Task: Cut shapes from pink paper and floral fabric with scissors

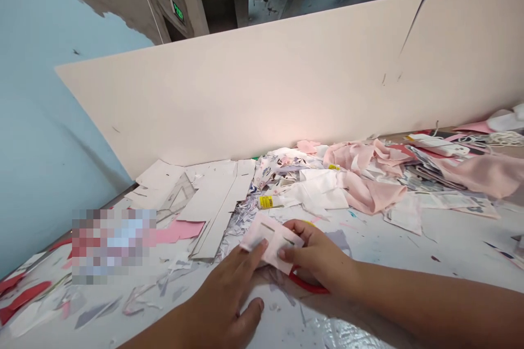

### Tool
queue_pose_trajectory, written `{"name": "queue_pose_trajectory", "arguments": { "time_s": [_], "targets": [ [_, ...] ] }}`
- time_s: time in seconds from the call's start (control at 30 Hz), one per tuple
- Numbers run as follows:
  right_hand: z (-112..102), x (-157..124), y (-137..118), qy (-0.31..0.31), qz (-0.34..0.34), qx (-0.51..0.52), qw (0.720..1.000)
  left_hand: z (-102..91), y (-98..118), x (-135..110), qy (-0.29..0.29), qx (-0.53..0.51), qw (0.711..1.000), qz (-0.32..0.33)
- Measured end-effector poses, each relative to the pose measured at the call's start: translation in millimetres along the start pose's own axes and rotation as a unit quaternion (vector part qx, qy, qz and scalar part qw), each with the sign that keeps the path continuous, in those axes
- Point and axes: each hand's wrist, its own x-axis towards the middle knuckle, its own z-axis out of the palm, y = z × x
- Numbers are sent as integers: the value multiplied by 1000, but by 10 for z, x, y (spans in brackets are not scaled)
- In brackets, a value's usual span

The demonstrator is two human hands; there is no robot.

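- The small pale card is near the middle of the frame, a bit low. It has two dark slits.
- The right hand grips the card's right side, with the thumb on top and a finger curled at the edge.
- A red loop sticks out under the right hand. I cannot tell what the rest of it looks like.
- The left hand, low in the middle, is open. One fingertip presses on the card, and the thumb sticks out away from it.
- Just above the card lies a little bottle with a yellow label.
- Left of the bottle are big white sheets and a see-through triangle.
- A pink piece lies below the white sheets.
- Right of the bottle is crumpled pink cloth.
- Flowery cloth is heaped above the bottle.
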Motion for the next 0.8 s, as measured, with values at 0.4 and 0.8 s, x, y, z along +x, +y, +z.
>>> {"name": "queue_pose_trajectory", "arguments": {
  "time_s": [0.4,0.8],
  "targets": [
    [-320,148,-542,86,-102,-220,966,-52,-67,87,74,-74,994,-18],
    [61,43,-95,-7,-71,-311,948,-67,40,217,118,-315,910,-241]
  ]
}}
